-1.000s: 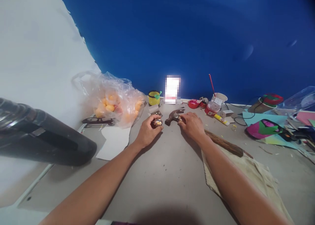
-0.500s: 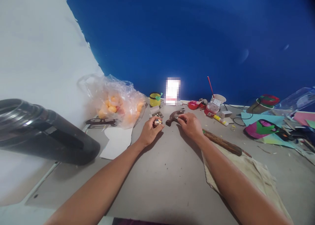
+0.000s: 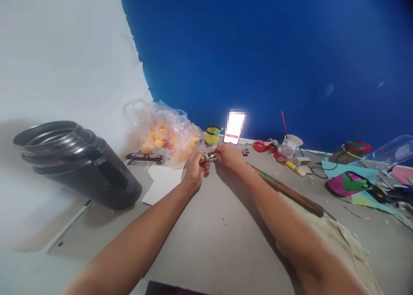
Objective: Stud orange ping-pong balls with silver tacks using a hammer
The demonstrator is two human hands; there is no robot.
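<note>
My left hand (image 3: pixel 194 173) is closed around a small round ball (image 3: pixel 202 159) with a shiny, coppery, studded surface; the fingers cover part of it. Right beside it is a small open box (image 3: pixel 211 157) with shiny metal bits inside. My right hand (image 3: pixel 230 156) has its fingertips drawn together at the box's right edge; whatever they pinch is hidden. Beneath the right hand and forearm lies a claw hammer, its head mostly covered and its wooden handle (image 3: pixel 292 192) running to the right.
A dark steel flask (image 3: pixel 87 166) leans large at the left. Behind are glasses (image 3: pixel 144 157), a plastic bag of orange fruit (image 3: pixel 164 136), a yellow cup (image 3: pixel 212 135) and a lit phone (image 3: pixel 232 129). Cloth (image 3: pixel 335 239), paint pots and coloured paper (image 3: pixel 351 171) lie right.
My right hand has left the hammer head and moved left to the small box. My left hand still holds the ball, now turned more upright. The camera view has shifted slightly.
</note>
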